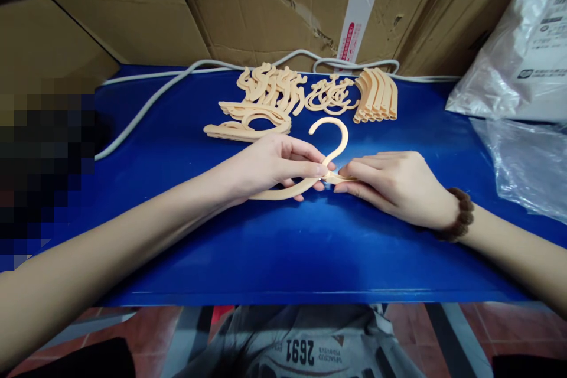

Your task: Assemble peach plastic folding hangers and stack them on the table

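Observation:
A peach plastic hanger lies on the blue table, its hook pointing away from me. My left hand is closed around the hanger's left arm, thumb and fingers pinching near the neck. My right hand pinches the hanger's right arm piece at the neck, fingers pressed together. Most of that right piece is hidden under the hand. A dark bead bracelet sits on the right wrist.
Several peach hanger parts are piled at the table's back: hooks, curved arms and flat pieces. A white cable runs along the back. Cardboard boxes stand behind; clear plastic bags lie at right.

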The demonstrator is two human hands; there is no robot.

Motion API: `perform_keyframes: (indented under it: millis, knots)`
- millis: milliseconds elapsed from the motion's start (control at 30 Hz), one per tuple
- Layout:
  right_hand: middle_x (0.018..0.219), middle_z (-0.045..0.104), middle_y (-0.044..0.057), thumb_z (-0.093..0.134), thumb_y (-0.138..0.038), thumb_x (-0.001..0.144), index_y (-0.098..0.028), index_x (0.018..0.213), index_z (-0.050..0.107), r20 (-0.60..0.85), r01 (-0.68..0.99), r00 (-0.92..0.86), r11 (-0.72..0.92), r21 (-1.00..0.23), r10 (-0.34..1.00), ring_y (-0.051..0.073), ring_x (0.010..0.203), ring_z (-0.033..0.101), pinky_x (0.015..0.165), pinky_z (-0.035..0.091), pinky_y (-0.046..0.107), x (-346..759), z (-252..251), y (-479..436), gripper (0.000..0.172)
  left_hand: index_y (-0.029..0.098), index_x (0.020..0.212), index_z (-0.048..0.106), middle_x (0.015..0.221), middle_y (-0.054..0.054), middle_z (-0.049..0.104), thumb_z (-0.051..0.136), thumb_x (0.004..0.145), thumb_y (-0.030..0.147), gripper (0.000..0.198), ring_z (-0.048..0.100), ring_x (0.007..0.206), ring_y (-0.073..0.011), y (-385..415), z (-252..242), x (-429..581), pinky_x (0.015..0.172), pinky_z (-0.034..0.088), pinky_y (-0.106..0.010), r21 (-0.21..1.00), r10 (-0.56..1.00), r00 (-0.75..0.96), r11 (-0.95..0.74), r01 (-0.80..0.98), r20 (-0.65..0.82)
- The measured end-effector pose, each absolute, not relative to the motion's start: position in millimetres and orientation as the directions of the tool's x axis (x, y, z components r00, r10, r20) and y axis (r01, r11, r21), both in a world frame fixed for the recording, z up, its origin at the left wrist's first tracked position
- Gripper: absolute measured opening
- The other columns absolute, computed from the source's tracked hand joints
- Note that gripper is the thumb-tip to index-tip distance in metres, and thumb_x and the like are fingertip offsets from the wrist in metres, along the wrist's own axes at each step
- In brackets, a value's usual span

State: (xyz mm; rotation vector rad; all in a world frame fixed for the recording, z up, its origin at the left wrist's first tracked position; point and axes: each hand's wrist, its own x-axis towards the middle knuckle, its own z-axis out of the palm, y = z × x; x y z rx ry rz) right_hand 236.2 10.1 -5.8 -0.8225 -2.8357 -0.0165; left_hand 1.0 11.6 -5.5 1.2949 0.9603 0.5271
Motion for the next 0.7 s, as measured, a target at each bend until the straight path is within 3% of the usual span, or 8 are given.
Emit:
perform_keyframes:
  millis: [433, 700]
  knots:
    - [0.067, 0.067, 0.001, 0.031, -0.047, 0.105, -0.018, 0.086, 0.066, 0.16, 0.603, -0.784, 0.797, -0.032, 0.6, 0.012, 0.056, 0.058, 0.054, 0.026, 0.027, 236.3, -5.2, 6.0, 0.049, 0.017, 0.095, 0.077, 0.082, -0.004, 0.076, 0.074, 0.084, 0.026, 0.015, 0.072, 0.079, -0.0155, 9.2, -9.5, 6.5, 0.059, 0.055, -0.017, 0.946, 0.83, 0.453, 0.283, 0.159, -0.324]
    - [0.059, 0.06, 0.0, 0.03, -0.045, 0.105, -0.019, 0.083, 0.064, 0.094, 0.605, -0.792, 0.796, -0.011, 0.603, 0.012, 0.051, 0.053, 0.053, 0.02, 0.029, 237.6, -1.5, 4.2, 0.048, 0.015, 0.093, 0.078, 0.085, -0.006, 0.077, 0.069, 0.088, 0.025, 0.014, 0.07, 0.065, -0.0121, 6.3, -11.3, 7.5, 0.059, 0.057, -0.02, 0.954, 0.829, 0.472, 0.246, 0.172, -0.299]
